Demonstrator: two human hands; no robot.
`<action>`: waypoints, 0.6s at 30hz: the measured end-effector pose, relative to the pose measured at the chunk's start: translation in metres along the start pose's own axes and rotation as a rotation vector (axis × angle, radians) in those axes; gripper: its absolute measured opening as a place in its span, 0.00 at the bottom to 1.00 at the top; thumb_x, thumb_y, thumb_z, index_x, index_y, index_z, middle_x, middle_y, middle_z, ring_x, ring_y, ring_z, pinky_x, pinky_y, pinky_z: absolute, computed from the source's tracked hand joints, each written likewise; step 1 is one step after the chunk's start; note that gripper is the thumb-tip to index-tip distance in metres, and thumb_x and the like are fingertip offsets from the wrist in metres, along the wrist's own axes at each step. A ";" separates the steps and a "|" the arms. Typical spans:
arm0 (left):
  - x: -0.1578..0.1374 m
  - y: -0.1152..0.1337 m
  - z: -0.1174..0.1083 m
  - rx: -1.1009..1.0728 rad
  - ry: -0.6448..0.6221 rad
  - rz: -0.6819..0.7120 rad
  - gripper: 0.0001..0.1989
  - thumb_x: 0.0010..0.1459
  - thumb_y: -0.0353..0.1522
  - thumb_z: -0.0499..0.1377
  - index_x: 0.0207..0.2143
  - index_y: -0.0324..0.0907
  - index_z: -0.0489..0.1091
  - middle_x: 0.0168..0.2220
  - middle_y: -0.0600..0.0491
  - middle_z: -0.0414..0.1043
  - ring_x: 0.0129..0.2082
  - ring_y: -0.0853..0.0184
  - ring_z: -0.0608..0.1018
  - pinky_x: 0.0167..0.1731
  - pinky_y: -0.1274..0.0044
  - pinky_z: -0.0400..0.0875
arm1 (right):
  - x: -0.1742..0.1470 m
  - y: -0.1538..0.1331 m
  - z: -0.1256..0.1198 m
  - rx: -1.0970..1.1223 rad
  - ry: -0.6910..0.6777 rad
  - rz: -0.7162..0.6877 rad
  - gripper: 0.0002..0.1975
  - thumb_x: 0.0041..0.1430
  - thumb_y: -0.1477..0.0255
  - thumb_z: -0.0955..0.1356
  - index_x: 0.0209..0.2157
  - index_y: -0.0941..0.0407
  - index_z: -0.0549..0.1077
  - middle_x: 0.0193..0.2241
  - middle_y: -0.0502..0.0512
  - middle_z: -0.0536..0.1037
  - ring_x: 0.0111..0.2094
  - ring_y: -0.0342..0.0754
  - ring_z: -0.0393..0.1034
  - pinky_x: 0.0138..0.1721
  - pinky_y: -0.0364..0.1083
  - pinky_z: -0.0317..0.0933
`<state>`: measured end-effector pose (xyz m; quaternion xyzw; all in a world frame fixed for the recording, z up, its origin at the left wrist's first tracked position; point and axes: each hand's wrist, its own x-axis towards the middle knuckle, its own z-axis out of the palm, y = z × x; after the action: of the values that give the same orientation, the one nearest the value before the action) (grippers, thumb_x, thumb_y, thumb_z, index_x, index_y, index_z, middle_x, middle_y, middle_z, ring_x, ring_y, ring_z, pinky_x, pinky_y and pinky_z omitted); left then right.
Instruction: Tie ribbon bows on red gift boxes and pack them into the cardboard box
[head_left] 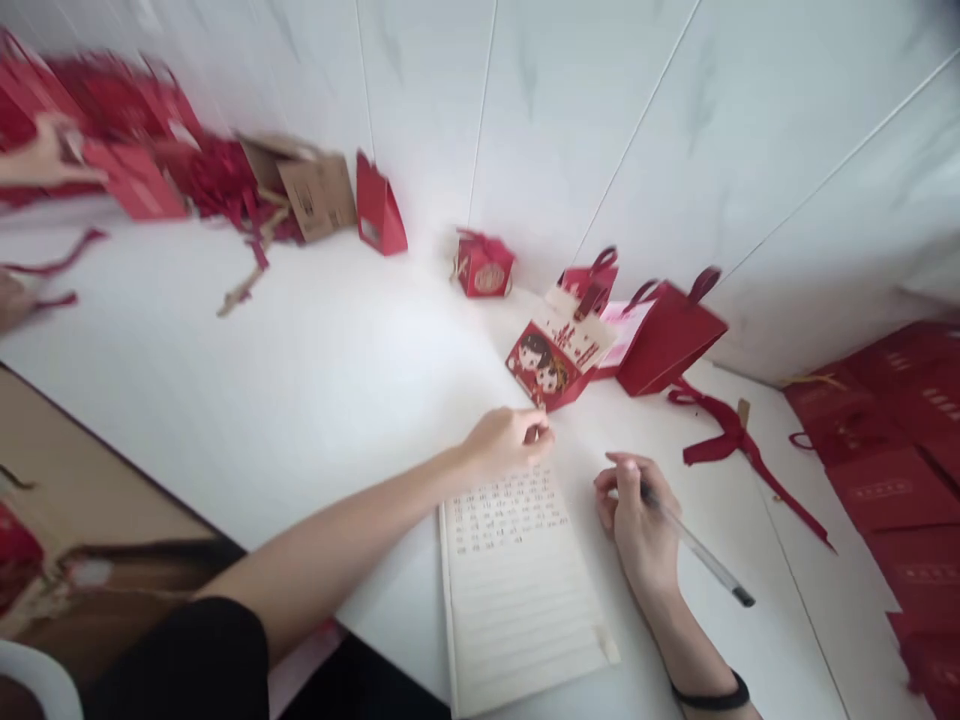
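Note:
My right hand (641, 520) is closed around a clear pen with black ends (709, 557), held slantwise above the table right of the notebook. A lined notebook (525, 610) lies open in front of me, its upper lines filled with small handwriting. Over the notebook's top edge is my left hand (510, 436), its fingers curled; whether anything is between them I cannot make out. Just beyond those fingers stands a red gift box with two cartoon figures (544, 368), its cream upper part printed in red. Contact between hand and box is unclear.
Behind stand a red gift bag (675, 335) and a small red box with a bow (486, 265). A red ribbon (739, 440) lies at right beside stacked red boxes (892, 480). Another person's hand (49, 155) touches a red box at far left, near a cardboard box (319, 190).

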<state>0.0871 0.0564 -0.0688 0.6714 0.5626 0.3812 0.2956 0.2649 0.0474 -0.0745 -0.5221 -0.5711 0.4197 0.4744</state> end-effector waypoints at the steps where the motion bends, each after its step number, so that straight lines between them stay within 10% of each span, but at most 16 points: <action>1: 0.000 -0.001 0.000 -0.031 0.035 -0.016 0.10 0.52 0.33 0.52 0.19 0.41 0.60 0.16 0.60 0.59 0.17 0.75 0.62 0.20 0.81 0.56 | 0.001 0.001 0.001 -0.006 -0.028 0.011 0.23 0.58 0.49 0.63 0.33 0.58 0.66 0.19 0.49 0.66 0.13 0.39 0.51 0.11 0.37 0.45; 10: 0.013 -0.024 -0.034 0.021 0.346 -0.016 0.13 0.59 0.39 0.43 0.22 0.45 0.50 0.18 0.55 0.59 0.20 0.67 0.71 0.22 0.75 0.67 | 0.008 0.014 0.008 -0.095 -0.165 0.128 0.25 0.52 0.46 0.59 0.29 0.56 0.64 0.15 0.48 0.64 0.15 0.43 0.53 0.16 0.41 0.48; 18: 0.027 -0.065 -0.069 0.125 0.589 -0.157 0.11 0.56 0.33 0.44 0.33 0.44 0.65 0.33 0.46 0.70 0.41 0.55 0.74 0.36 0.65 0.71 | 0.010 0.018 0.015 -0.081 -0.202 0.128 0.23 0.51 0.48 0.59 0.27 0.55 0.63 0.15 0.47 0.63 0.16 0.44 0.54 0.17 0.42 0.47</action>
<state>-0.0037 0.0928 -0.0810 0.5032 0.6968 0.4999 0.1063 0.2541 0.0597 -0.0943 -0.5313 -0.5978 0.4762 0.3655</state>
